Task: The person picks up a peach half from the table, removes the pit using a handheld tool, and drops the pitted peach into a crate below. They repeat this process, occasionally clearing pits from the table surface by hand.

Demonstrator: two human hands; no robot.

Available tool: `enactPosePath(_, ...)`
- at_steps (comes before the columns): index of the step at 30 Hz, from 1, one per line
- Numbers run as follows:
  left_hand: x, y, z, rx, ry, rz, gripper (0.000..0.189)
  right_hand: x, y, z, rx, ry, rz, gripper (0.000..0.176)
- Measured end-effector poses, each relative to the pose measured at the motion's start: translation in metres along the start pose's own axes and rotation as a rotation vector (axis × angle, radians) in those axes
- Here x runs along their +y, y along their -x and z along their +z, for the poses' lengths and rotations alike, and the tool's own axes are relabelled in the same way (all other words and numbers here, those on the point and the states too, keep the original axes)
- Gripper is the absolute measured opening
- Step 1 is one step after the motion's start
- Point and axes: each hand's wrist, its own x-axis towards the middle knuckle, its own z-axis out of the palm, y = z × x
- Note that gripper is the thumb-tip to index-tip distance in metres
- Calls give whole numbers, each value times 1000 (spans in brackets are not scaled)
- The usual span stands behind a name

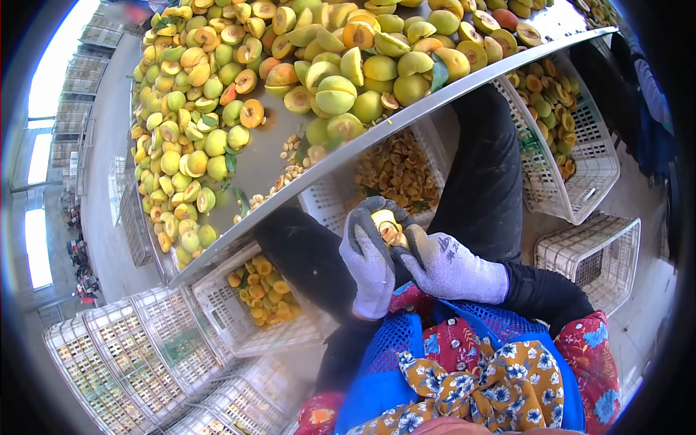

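Observation:
Both my hands wear light purple gloves with dark grey palms and meet above my lap. Between their fingers is a cut fruit piece (388, 226) with yellow flesh and a brownish hollow. My left hand (367, 254) wraps round it from the left, and my right hand (442, 262) pinches it from the right. Just beyond the hands, a white crate (326, 205) between my legs holds many small pits or scraps (397, 170). Green and yellow fruits (336, 94), many split in half, are heaped on the metal table (272, 148) in front.
A crate of fruit halves (533, 156) stands at the right, above an upturned-looking crate (616, 250). At the left, another crate (217, 301) holds fruit halves beside more white crates (130, 355). The table's metal edge (377, 132) runs diagonally past my knees.

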Motion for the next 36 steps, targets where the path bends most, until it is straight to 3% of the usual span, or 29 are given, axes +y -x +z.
enactPosePath(4, 16, 2, 12, 72, 47, -28, 39, -2, -1, 2, 57, 24, -51, 48)
enactPosePath(10, 5, 3, 9, 30, 62, -32, 38, 13, -8, 5, -15, -108, 6, 41)
enactPosePath(13, 2, 6, 13, -31, 5, 135, 38, 5, -11, -16, -293, -811, 230, 38)
enactPosePath(15, 6, 2, 12, -114, -11, 106, 42, 8, -12, -17, -326, -1102, 202, 36)
enactPosePath(18, 8, -3, 9, -244, 170, -4, 48, 0, -9, -34, -473, -1670, 606, 32)
enactPosePath(21, 17, -6, 10, -340, -35, 91, 48, 27, -9, -21, -951, -2337, 577, 34)
enactPosePath(23, 24, -10, 9, -455, -105, 152, 50, 30, -8, -21, -943, -2344, 599, 37)
enactPosePath(25, 24, -11, 8, -460, -27, 28, 50, 30, -6, -20, -919, -2297, 566, 39)
enactPosePath(31, 21, -6, 17, -357, 228, -18, 47, 32, -10, -15, -915, -2259, 499, 40)
enactPosePath(35, 21, -16, 11, 16, 412, -168, 46, 22, -11, -21, -808, -2006, 388, 44)
enactPosePath(36, 22, -21, -2, 116, 410, -163, 40, 24, -12, -22, -855, -2084, 308, 45)
